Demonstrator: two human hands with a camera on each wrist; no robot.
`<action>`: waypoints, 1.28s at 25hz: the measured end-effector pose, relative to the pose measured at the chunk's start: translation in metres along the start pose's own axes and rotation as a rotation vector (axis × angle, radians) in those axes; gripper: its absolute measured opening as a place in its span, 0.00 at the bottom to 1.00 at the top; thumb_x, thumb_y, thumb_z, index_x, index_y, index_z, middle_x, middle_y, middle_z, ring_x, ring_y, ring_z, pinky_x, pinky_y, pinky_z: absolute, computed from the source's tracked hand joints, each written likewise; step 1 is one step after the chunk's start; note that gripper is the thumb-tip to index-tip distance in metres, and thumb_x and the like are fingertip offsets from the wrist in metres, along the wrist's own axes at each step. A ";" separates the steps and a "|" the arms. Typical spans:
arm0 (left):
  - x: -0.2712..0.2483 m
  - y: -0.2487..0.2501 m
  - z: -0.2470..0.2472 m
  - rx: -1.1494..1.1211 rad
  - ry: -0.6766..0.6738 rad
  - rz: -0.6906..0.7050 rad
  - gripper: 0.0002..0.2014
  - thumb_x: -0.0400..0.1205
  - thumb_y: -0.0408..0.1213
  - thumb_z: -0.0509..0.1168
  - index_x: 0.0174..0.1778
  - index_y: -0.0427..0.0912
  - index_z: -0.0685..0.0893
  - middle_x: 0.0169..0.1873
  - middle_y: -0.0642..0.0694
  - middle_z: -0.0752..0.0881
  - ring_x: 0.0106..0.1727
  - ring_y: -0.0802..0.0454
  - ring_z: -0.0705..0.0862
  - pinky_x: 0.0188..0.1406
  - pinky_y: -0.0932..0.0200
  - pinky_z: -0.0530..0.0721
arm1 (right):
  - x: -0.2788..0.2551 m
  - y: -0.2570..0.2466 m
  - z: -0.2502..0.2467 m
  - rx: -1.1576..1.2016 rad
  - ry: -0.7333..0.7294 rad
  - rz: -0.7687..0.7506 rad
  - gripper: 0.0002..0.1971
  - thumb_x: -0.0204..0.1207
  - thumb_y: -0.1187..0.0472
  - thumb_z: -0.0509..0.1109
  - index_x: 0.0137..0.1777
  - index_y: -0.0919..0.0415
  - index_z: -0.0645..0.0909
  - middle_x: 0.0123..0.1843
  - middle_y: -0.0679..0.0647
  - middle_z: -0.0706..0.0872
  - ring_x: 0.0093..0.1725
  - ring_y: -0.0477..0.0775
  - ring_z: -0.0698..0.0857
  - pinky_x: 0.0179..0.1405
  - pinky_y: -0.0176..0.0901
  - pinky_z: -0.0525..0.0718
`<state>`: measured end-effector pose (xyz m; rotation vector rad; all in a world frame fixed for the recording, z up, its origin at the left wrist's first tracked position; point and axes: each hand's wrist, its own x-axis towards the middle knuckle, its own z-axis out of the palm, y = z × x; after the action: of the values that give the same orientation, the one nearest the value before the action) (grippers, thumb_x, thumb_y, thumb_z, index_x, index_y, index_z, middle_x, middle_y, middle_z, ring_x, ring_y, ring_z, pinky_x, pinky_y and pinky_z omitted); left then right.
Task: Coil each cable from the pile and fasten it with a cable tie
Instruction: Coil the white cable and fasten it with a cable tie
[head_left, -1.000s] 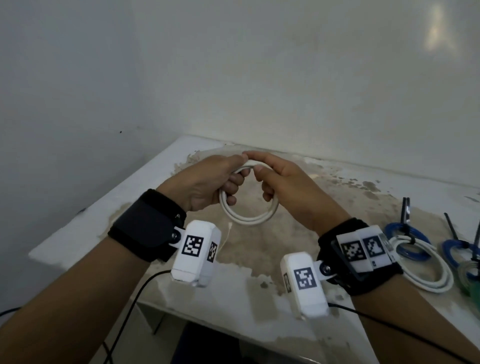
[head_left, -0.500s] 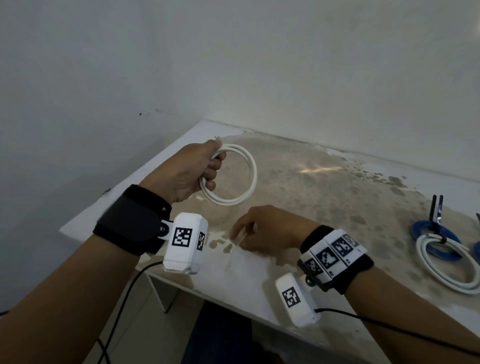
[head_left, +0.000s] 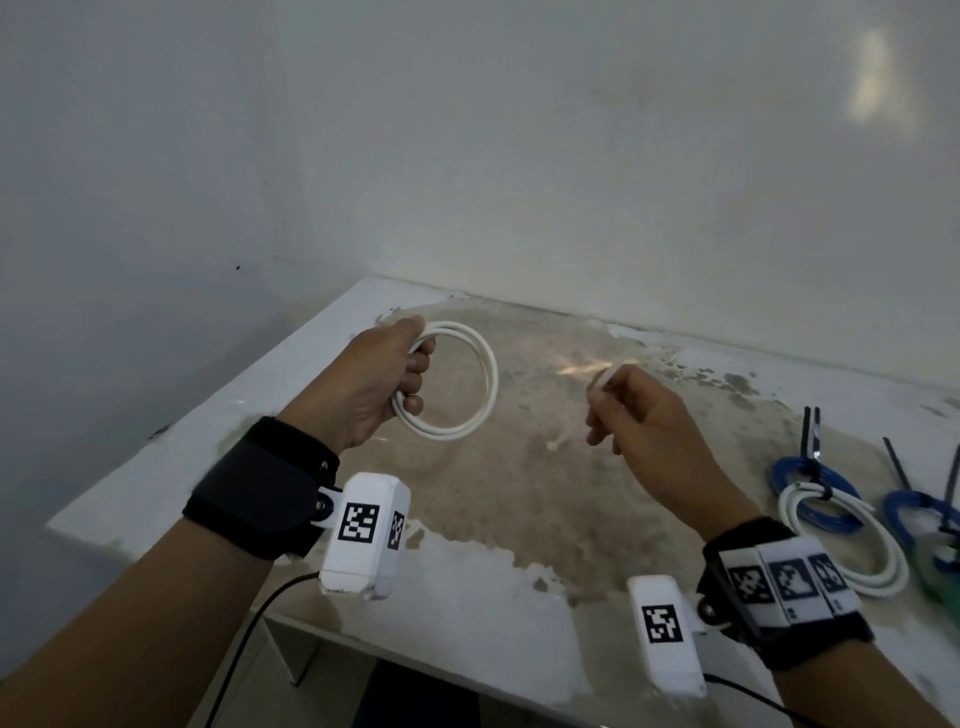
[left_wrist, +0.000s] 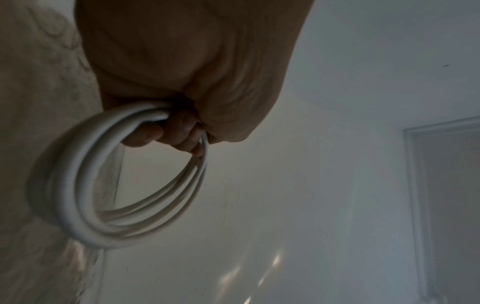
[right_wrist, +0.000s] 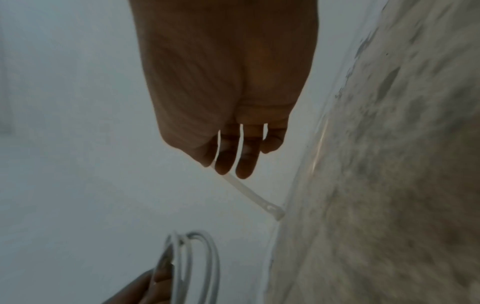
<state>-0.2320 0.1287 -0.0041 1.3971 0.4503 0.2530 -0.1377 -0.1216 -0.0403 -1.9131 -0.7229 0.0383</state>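
white cable coil (head_left: 462, 384): held up above table (head_left: 363, 306), left side
left hand (head_left: 374, 379): fingers curled round coil's left edge
cable tie (right_wrist: 249, 193): clear strip, pinched in right hand (head_left: 644, 415), raised, apart from coil
tied coils (head_left: 841, 525): white and blue, table's right edge
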 end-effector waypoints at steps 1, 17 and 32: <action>0.002 -0.001 0.007 0.001 -0.007 -0.002 0.18 0.91 0.47 0.53 0.38 0.43 0.76 0.22 0.54 0.66 0.19 0.58 0.61 0.19 0.62 0.67 | -0.003 -0.003 -0.008 0.089 0.062 -0.010 0.07 0.87 0.60 0.65 0.47 0.59 0.80 0.38 0.54 0.88 0.36 0.51 0.89 0.39 0.45 0.80; 0.010 -0.004 0.105 0.089 -0.116 -0.005 0.17 0.90 0.46 0.53 0.39 0.44 0.76 0.22 0.54 0.70 0.19 0.58 0.64 0.22 0.60 0.68 | -0.029 -0.014 -0.044 0.328 0.295 -0.159 0.10 0.83 0.57 0.69 0.46 0.63 0.84 0.34 0.57 0.86 0.34 0.45 0.85 0.39 0.34 0.84; 0.006 -0.004 0.116 0.126 -0.167 -0.032 0.17 0.90 0.48 0.54 0.40 0.44 0.77 0.24 0.53 0.73 0.20 0.58 0.64 0.22 0.60 0.70 | -0.023 -0.010 -0.053 0.565 0.295 0.000 0.08 0.79 0.66 0.74 0.57 0.65 0.84 0.44 0.59 0.92 0.38 0.54 0.92 0.33 0.44 0.89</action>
<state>-0.1747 0.0276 0.0031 1.5195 0.3542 0.0820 -0.1433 -0.1738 -0.0150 -1.3400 -0.4500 -0.0364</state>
